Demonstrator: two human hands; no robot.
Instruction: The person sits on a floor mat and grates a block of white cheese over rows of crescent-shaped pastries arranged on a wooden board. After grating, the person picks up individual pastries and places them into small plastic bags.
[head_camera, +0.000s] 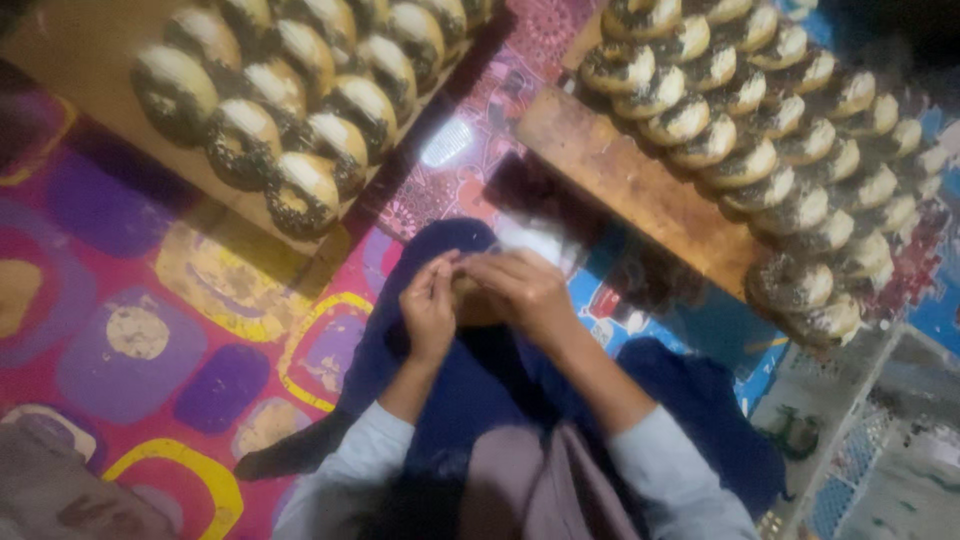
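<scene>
While both hands meet over the lap, the lines below tell how each thing lies.

Left hand: the left hand (428, 305) is curled, its fingertips pinching the near edge of a small dough piece (470, 298); the fingers are closed on it.
Right hand: the right hand (525, 290) covers the dough piece from the other side, fingers bent over it, so the two hands press it between them. This grip looks right for shaping something soft.
Dough piece: pale brown, mostly hidden between the hands, held above the blue trousers (480, 380) and not resting on any board.
Left board: a wooden board (90, 60) carries rows of seeded dough rings (300, 190), packed touching one another up to its near edge.
Right board: a second wooden board (620, 180) has a bare strip on the side near the hands; its seeded rings (790, 210) overlap in rows behind.
Open room: the bare strip and the patterned mat (130, 330) at the left are free; between the boards only a narrow gap stays.
Plastic sheet: a clear plastic sheet (540, 240) lies just beyond the hands.
</scene>
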